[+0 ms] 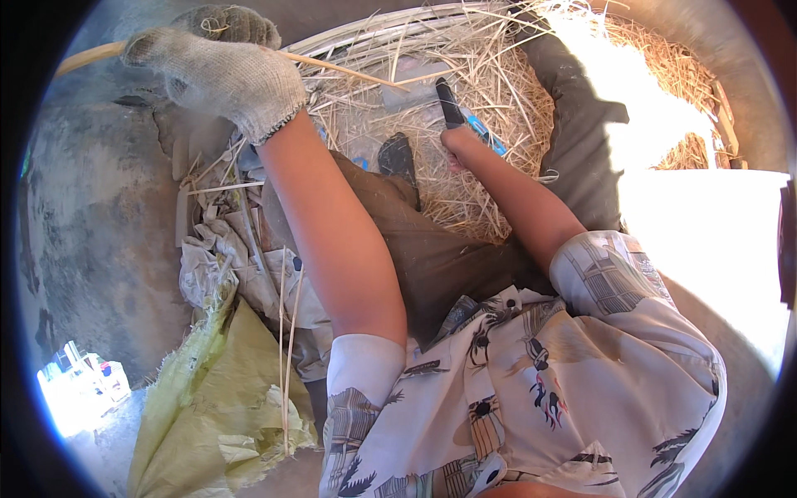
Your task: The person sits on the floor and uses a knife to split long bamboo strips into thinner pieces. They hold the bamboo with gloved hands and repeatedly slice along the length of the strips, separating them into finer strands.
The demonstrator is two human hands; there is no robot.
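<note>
My left hand point(220, 79), in an off-white knitted glove, is at the upper left, closed around a long thin bamboo strip point(353, 72). The strip runs out to both sides of the glove, its right end pointing toward my right hand. Bare and closed, my right hand point(459, 149) grips a knife point(449, 104) whose dark, flat blade points up and away from me. The knife's handle is hidden in my fingers. The strip's right end lies short of the blade, apart from it. A blue object point(481, 130) lies just right of the knife.
Straw-like shavings point(490, 195) cover the ground between my legs, around a grey slab point(415, 87). A darker grey knitted thing point(237, 25) sits behind the glove. At the left lie a yellow-green woven sack point(216, 390) and crumpled pale sheeting point(207, 261). Bright sunlight falls at right.
</note>
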